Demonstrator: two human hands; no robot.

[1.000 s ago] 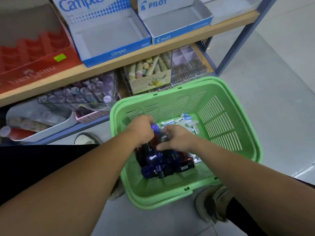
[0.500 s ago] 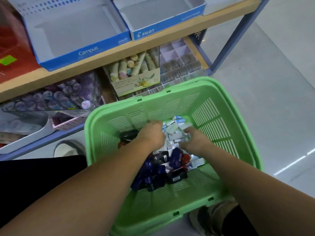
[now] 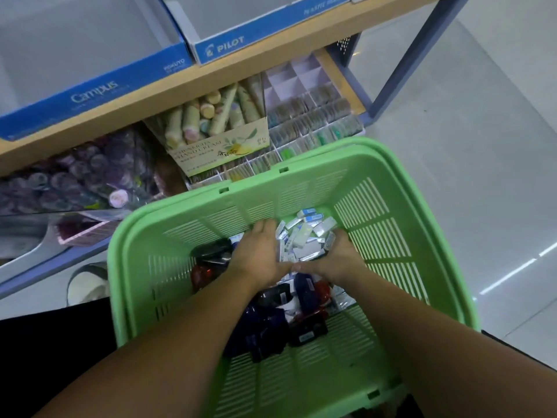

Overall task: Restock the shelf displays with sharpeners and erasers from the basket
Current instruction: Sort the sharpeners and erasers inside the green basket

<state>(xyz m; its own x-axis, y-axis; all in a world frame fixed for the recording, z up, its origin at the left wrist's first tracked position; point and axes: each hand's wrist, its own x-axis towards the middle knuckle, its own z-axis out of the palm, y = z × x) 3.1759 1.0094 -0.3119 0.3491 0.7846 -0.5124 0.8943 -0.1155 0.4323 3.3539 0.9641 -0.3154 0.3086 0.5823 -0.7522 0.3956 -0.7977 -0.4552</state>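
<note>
A green plastic basket (image 3: 401,236) stands on the floor below the shelf. Inside it lie dark blue, black and red sharpeners (image 3: 271,324) and a heap of small white and blue wrapped erasers (image 3: 304,239). My left hand (image 3: 256,254) and my right hand (image 3: 337,257) are both down in the basket, cupped together around the eraser heap from either side. Their fingers curl under and around the erasers. Each hand's fingertips are partly hidden by the pile.
Above stand an open blue Campus box (image 3: 93,89) and an open Pilot box (image 3: 229,45) on the wooden shelf (image 3: 271,55). Below are a hand cream box (image 3: 220,146), a divided tray (image 3: 310,98) and a purple container (image 3: 75,176). Grey floor lies to the right.
Both hands moved from the sharpeners toward the far side of the basket and closed in around the erasers. The view tilted down and closer to the basket.
</note>
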